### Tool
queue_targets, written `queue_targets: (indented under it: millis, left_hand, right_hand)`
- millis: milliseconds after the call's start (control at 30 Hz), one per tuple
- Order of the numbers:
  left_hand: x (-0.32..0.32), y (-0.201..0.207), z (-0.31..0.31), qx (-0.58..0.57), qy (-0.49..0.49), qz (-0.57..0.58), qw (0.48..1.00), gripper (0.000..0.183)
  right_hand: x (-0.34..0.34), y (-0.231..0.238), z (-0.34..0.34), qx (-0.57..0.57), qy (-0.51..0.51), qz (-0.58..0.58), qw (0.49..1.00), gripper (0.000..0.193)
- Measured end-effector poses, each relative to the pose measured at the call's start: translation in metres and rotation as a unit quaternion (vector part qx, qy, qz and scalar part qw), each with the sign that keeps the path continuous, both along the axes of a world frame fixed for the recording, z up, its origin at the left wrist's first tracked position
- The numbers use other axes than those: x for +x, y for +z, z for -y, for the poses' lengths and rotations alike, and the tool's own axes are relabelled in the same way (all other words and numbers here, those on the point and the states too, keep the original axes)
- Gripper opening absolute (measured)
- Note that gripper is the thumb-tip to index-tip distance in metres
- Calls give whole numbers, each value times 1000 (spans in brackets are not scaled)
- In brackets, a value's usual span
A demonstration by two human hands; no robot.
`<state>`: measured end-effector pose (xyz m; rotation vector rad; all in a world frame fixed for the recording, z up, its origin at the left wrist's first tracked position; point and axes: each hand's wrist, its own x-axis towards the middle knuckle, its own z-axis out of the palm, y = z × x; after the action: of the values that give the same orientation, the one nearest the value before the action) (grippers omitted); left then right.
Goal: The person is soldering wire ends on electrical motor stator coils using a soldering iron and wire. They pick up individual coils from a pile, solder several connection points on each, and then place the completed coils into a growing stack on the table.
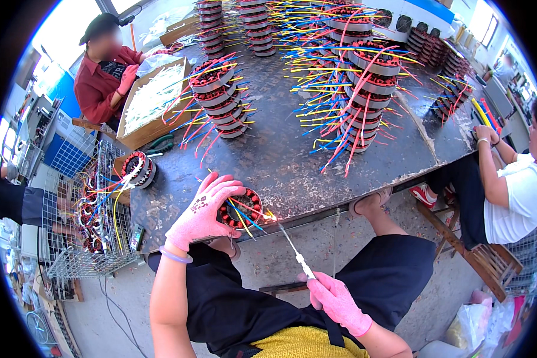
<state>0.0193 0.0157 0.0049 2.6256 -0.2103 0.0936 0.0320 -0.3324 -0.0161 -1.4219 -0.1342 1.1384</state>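
Note:
My left hand (200, 210), in a pink glove, is closed on the rim of a motor stator (255, 201) at the table's near edge. The stator is a ring with red and black windings. Blue, yellow and red wires (244, 216) stick out of it toward the right. In my right hand (340, 303), also gloved in pink, is a slim torch-like tool (302, 262) with a white handle and a long thin metal tip. An orange-white glow shows where that tip meets the wire ends beside the stator.
Tall stacks of wired stators (224, 110) stand on the dark worn table (268, 155). A smaller stator (139, 171) sits left, near a wire basket (89, 262) and a cardboard box (138, 138) of white strips. People sit at far left and right.

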Motion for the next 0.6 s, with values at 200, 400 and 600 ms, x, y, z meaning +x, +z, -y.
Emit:
queue_targets:
  millis: [200,400,600]
  left_hand:
    - [0,-1,1,-2,4,0,1000,88]
    - [2,-4,1,-29,-4,11,1000,86]
    - [-5,19,8,-58,0,75,995,86]
  right_hand:
    - [0,1,1,5,-10,-10,1000,33]
    - [2,-5,11,0,-21,22,1000,33]
    - [7,12,29,51,-99,-5,994,34]
